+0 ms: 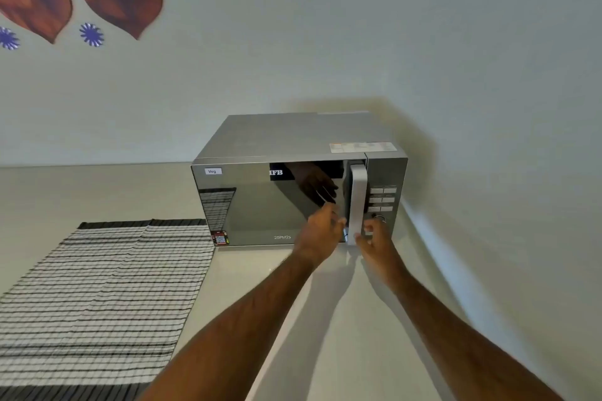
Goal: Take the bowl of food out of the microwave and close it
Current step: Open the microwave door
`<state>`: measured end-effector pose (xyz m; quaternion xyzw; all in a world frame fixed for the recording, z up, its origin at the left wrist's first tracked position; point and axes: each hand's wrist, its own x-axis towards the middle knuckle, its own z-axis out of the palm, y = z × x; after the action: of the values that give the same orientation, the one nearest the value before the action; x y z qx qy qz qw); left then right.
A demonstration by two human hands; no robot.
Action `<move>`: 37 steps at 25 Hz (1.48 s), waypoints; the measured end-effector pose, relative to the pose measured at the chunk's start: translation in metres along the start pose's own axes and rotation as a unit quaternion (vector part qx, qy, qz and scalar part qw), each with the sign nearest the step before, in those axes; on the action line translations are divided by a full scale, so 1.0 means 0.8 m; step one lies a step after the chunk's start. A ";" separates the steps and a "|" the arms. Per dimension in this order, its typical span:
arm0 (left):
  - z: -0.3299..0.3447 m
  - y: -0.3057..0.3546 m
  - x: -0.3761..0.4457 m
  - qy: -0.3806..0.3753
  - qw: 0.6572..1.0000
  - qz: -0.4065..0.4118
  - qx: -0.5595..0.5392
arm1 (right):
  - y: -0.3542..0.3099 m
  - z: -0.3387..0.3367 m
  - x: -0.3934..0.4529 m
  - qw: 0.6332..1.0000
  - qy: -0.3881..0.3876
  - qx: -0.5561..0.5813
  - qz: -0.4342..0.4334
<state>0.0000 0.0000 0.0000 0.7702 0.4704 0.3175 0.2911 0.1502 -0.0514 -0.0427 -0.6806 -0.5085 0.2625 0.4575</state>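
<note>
Silver mirror-fronted microwave (pixel 293 185), door shut, on pale bench (pixel 293 286) beside striped cloth (pixel 104 286); bowl unseen, presumably inside; left hand (pixel 321 233) and right hand (pixel 374 238), fingers loosely curled, at grey vertical handle (pixel 356 202), grasp unclear; step: opening; next, firm outward pull.

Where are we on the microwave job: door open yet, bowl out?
Nothing looks done yet: the microwave door is shut and no bowl shows. In hand: both hands are at the door handle, left hand on its left side, right hand at its lower end. Left: open the door, lift the bowl out, close it.
</note>
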 end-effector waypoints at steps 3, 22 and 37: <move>0.000 0.016 0.024 -0.032 0.999 0.012 -0.035 | -0.010 -0.003 0.020 0.999 0.008 -0.016 -0.026; 0.011 0.034 0.037 -0.048 0.994 -0.003 -0.099 | 0.007 0.014 0.023 0.999 0.024 0.022 -0.015; 0.000 0.022 -0.038 -0.054 0.994 0.003 -0.100 | 0.014 0.005 -0.050 0.996 0.033 -0.056 -0.060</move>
<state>-0.0012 -0.0343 0.0071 0.7544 0.4181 0.3219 0.3906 0.1384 -0.0883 -0.0589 -0.6820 -0.5466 0.1832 0.4501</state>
